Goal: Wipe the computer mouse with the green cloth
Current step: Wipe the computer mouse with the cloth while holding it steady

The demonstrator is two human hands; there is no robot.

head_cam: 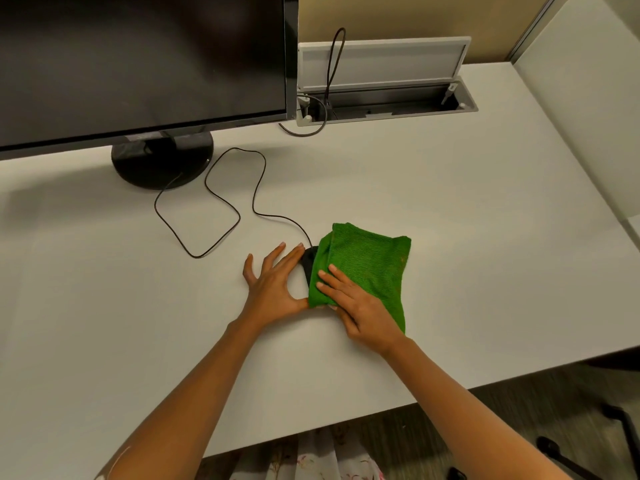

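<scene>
A black computer mouse lies on the white desk, mostly covered by the folded green cloth; only its left front edge shows. My right hand presses flat on the cloth's near left part, over the mouse. Just left of the mouse, my left hand rests with fingers spread; its forefinger and thumb touch the mouse's side and the cloth's corner. The mouse cable loops away towards the monitor.
A black monitor on a round stand fills the far left. An open cable hatch sits at the back of the desk. The desk's front edge runs diagonally near my forearms; a chair base is on the floor at right.
</scene>
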